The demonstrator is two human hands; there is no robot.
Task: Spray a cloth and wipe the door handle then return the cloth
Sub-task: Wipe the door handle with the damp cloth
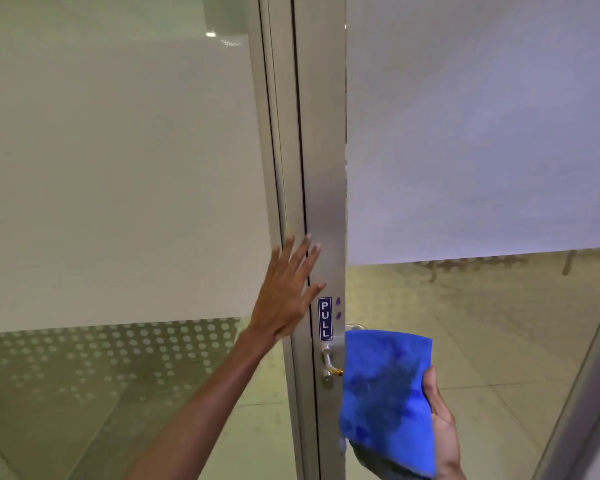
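Observation:
A blue cloth point(387, 400) with a dark damp patch hangs in my right hand point(442, 427) at the lower right, right beside the door edge. The metal door handle point(329, 360) juts from the aluminium door frame point(326, 168) just left of the cloth, which covers its far end. My left hand point(286, 292) is flat against the frame above the handle, fingers spread, holding nothing. A blue PULL sticker point(325, 318) sits between my left hand and the handle.
Frosted glass panels point(118, 168) flank the frame on both sides, dotted film below on the left. Through the clear lower glass on the right, a tiled floor point(482, 323) shows. Another frame edge point(586, 393) slants at the far right.

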